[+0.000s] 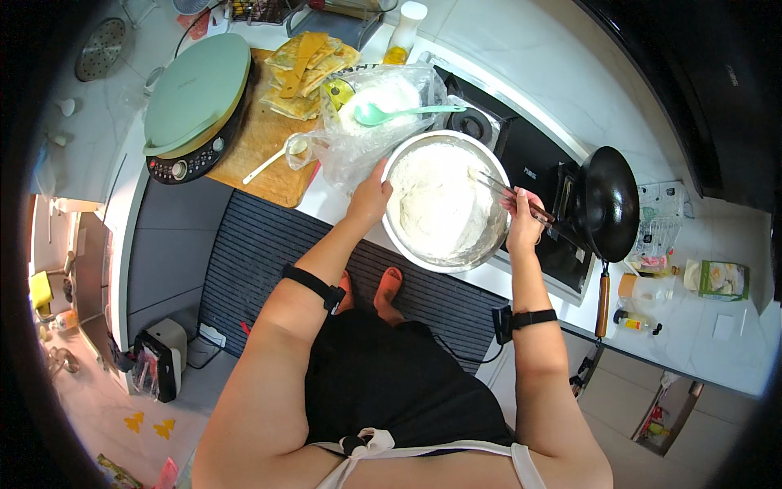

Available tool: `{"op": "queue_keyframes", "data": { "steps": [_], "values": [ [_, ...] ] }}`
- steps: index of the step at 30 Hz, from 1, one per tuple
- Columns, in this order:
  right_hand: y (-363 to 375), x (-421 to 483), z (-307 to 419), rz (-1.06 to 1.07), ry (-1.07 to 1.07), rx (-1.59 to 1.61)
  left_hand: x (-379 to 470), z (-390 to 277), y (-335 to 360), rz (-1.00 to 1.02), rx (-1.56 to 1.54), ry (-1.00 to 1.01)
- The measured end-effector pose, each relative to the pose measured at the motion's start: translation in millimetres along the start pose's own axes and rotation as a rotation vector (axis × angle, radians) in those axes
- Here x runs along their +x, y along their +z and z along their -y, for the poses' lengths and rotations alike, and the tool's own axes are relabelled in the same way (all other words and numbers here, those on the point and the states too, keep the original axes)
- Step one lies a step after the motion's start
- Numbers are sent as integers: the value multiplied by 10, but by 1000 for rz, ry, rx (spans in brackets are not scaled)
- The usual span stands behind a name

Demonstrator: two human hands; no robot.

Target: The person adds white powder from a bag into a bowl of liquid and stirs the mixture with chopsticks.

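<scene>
A large steel mixing bowl (pixel 396 231) holds white flour or dough mixture (pixel 437 195), part lumpy, part powdery. My left hand (pixel 369 197) grips the bowl's left rim. In my right hand (pixel 522 220), at the right rim, is a pair of chopsticks (pixel 540 213) with dark handles and metal-looking ends, whose tips reach into the mixture. Behind the bowl lies an open plastic bag of flour (pixel 391 91) with a mint-green spoon (pixel 379 115) on it. A white spoon (pixel 266 166) rests on a wooden cutting board (pixel 263 140) beside the bag.
A green-lidded electric griddle (pixel 195 91) stands at the left. Stacked flatbreads (pixel 293 104) lie on the board under a wooden spatula (pixel 302 64). An oil bottle (pixel 403 36) stands at the back. Right of the bowl are a gas stove (pixel 531 153) and a black wok (pixel 611 208).
</scene>
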State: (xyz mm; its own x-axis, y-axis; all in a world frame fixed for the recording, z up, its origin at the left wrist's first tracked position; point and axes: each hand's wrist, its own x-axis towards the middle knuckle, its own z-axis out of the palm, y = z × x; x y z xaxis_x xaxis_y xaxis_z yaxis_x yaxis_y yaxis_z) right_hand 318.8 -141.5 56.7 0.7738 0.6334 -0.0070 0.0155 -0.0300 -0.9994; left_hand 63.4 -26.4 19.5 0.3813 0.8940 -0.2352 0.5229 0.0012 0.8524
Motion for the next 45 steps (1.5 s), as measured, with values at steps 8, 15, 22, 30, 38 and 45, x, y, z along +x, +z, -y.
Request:
{"op": "queue_keyframes", "data": {
  "steps": [8, 15, 22, 30, 38, 45],
  "values": [
    [431, -133, -188, 275, 245, 282, 48, -80, -48, 29, -16, -20],
    [82, -247, 360, 469, 169, 23, 61, 22, -6, -19, 39, -2],
    [53, 150, -38, 136, 75, 233, 78, 56, 12, -22, -10, 25],
    [439, 26, -209, 371, 311, 382, 74, 55, 2, -28, -92, 66],
    [-37, -350, 505, 614, 172, -83, 100, 127, 84, -98, -82, 53],
    [-36, -764, 689, 752, 47, -230, 77, 46, 69, -105, -56, 28]
  ]
}}
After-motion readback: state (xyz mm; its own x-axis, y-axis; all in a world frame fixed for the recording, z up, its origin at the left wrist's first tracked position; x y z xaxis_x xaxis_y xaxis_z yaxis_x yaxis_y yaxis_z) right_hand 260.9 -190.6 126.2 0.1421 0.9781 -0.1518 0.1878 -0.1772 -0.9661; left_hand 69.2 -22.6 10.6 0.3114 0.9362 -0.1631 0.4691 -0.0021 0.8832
